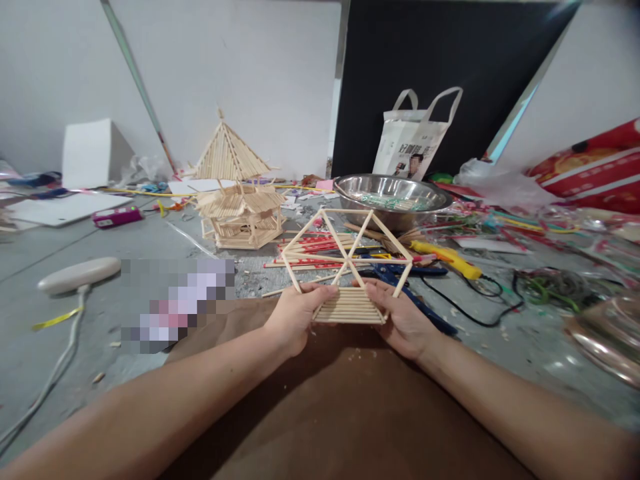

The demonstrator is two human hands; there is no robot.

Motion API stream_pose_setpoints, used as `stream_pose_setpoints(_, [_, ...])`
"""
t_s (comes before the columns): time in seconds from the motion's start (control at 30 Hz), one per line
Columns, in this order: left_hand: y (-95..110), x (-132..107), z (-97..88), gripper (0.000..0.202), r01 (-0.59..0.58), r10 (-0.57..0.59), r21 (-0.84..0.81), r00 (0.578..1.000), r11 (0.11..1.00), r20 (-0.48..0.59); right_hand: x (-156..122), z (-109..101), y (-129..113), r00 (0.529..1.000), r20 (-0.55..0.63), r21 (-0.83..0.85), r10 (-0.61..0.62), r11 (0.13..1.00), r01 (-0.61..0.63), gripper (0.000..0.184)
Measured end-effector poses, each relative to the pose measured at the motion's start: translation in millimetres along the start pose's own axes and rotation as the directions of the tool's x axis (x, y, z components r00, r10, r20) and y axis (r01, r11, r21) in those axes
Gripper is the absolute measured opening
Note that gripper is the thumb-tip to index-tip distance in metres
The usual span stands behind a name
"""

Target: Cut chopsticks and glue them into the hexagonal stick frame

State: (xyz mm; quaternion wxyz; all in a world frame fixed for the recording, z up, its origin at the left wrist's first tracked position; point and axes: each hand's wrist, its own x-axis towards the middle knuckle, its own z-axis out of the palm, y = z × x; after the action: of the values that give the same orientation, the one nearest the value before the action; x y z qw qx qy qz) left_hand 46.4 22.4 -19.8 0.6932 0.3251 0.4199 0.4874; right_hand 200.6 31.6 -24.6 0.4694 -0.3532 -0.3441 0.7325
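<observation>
Left hand (295,313) and right hand (403,320) pinch a hexagonal stick frame (347,259) between them, thumbs and fingers closed on its near side. Beyond the grip: leftward, a stick pavilion (245,200); rightward, a bowl (415,218).

A white bag (395,143) stands before a black panel (370,60).

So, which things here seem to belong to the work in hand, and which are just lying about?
Likely part of the work:
- hexagonal stick frame, held in the left hand and right hand
- red-marked sticks
- perhaps the yellow corded tool

Apparently just lying about:
- white handled bag
- purple packet
</observation>
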Motion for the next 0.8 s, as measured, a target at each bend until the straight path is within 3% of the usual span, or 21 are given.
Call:
stream_pose_setpoints(0.47, [-0.5, -0.3, -0.4, 0.019, -0.014, 0.015, 0.032, 0.999, 0.999, -0.030, 0.0, 3.4, 1.2, 0.988, -0.152, 0.005, 0.031, 1.000, -0.030, 0.019])
stream_pose_setpoints(0.8, [4.1, 2.5, -2.4, 0.023, -0.036, 0.036, -0.027, 0.999, 0.999, -0.010, 1.8, -3.4, -0.1, 1.000, 0.000, -0.071, 0.004, 0.997, -0.004, 0.028])
